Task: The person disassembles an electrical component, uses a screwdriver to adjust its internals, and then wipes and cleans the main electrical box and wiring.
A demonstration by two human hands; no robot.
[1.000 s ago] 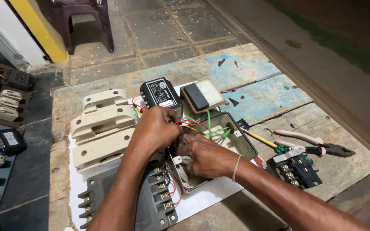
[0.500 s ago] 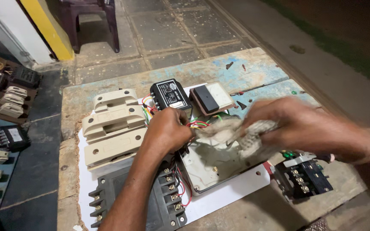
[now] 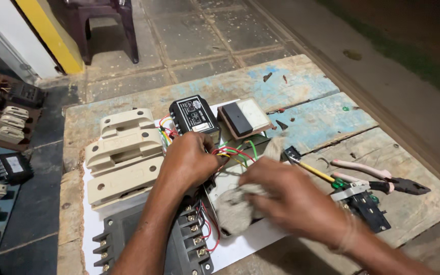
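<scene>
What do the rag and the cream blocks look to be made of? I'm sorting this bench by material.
The rag under the right hand looks like worn grey-white cloth: limp, creased, matte. The cream blocks beside the left hand look like moulded plastic or ceramic; their smooth, rounded, slightly glossy faces leave it open.

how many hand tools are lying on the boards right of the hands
2: a screwdriver with a yellow shaft beside the right hand, and pink-handled pliers further right. Others may be hidden under the arms.
</scene>
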